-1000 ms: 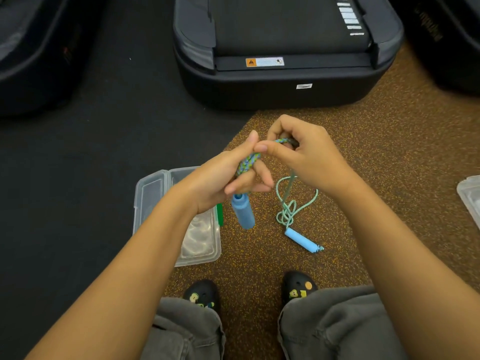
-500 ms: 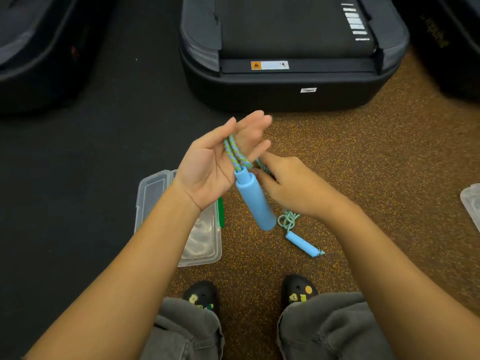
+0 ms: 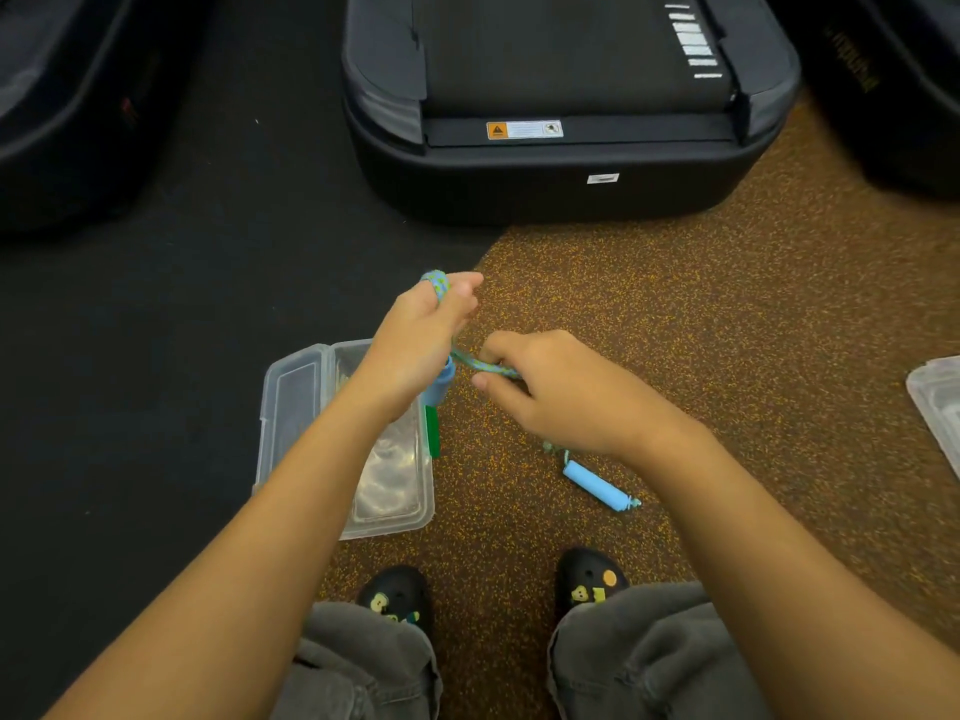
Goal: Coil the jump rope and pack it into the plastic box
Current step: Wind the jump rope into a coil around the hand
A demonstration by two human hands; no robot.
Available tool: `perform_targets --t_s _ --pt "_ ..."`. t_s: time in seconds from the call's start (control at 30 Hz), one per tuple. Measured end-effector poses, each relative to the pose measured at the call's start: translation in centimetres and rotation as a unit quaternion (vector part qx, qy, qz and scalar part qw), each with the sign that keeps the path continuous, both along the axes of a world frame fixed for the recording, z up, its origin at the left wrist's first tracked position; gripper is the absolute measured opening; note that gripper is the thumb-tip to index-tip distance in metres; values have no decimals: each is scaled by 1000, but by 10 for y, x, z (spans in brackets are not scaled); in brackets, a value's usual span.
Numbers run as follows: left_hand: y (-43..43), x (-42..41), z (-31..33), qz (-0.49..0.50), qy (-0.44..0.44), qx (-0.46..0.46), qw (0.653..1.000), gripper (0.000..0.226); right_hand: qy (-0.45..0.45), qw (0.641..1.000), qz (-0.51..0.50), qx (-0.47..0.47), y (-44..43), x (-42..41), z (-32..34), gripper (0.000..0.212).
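Note:
My left hand (image 3: pixel 421 340) is closed around one blue handle of the jump rope, with loops of the blue-green rope (image 3: pixel 435 284) wound over its fingers. My right hand (image 3: pixel 566 392) pinches the rope strand (image 3: pixel 485 365) just right of the left hand. The other blue handle (image 3: pixel 597 484) lies on the brown floor below my right wrist, with a little tangled rope beside it. The clear plastic box (image 3: pixel 291 407) lies open on the floor under my left forearm, its green latch (image 3: pixel 432 431) on the right side.
A black treadmill base (image 3: pixel 561 179) stands ahead, with more dark machines at the far left (image 3: pixel 67 122) and far right. Another clear plastic container (image 3: pixel 935 402) shows at the right edge. My black shoes (image 3: pixel 397 597) and grey trouser legs are at the bottom.
My left hand turned from palm-up and open to closed over the handle and rope loops. My right hand carried the rope strand around to the right of it.

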State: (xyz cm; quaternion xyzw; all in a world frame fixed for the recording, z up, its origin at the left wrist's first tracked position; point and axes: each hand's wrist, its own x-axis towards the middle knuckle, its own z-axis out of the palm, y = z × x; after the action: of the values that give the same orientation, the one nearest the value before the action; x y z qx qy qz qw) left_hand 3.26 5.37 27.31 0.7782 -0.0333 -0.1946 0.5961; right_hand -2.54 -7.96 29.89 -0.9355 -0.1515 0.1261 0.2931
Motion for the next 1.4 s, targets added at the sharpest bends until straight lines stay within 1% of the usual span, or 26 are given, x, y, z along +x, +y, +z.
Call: perform_targets --t_s 0.03,0.07,0.1,0.13,0.2,0.23,0.3,0.37,0.47,0.57,0.67,0.83,0.87,0.97,1.03,1.1,1.17,1.27,1.4 --pt "1 -1 0 -39 -45 94 994 24 -10 1000 -5 8 -2 0 2 14" --pt "0 -3 -1 -78 -69 172 980 23 -21 999 -15 19 -4 1 5 14" --pt "0 -5 1 -107 -64 209 970 26 -33 999 -31 29 -8 3 7 14" --pt "-2 -7 2 -127 -36 198 971 30 -47 997 -49 38 -12 4 9 15" --pt "-3 -9 4 -147 48 113 981 33 -77 992 -89 51 -22 8 11 18" --pt "-3 -9 7 -153 76 72 983 37 -91 988 -109 57 -26 10 10 19" --pt "-4 -8 11 -172 109 11 979 51 -113 981 -143 71 -31 13 8 18" --pt "-7 -10 17 -181 125 -52 974 56 -122 975 -169 82 -32 15 5 17" --pt "-10 -12 24 -169 137 -106 970 47 -122 969 -193 90 -30 18 1 17" --pt "-7 -10 23 -160 143 -141 966 41 -118 971 -187 89 -25 20 -1 18" --pt "-5 -9 24 -151 154 -197 956 39 -86 979 -168 81 -18 19 -5 21" --pt "-4 -7 24 -115 190 -323 920 28 -12 990 -122 72 -9 16 -11 12" --pt "-4 -7 23 -102 189 -341 915 26 4 991 -114 68 -8 15 -12 14" --pt "-5 -5 21 -45 198 -389 899 21 59 995 -83 19 -2 12 -13 13" --pt "-5 -5 21 -23 197 -404 893 21 87 994 -62 -7 1 11 -14 13" --pt "-5 -3 19 -13 189 -392 900 23 97 994 -51 -8 2 10 -12 7" --pt "-4 -3 17 -16 169 -350 921 25 94 995 -45 -7 2 9 -12 3" --pt "-7 -4 14 -28 118 -251 960 24 76 996 -35 -24 2 9 -14 9" --pt "-7 -4 7 -28 44 -121 991 23 45 997 -36 -43 1 7 -11 15"
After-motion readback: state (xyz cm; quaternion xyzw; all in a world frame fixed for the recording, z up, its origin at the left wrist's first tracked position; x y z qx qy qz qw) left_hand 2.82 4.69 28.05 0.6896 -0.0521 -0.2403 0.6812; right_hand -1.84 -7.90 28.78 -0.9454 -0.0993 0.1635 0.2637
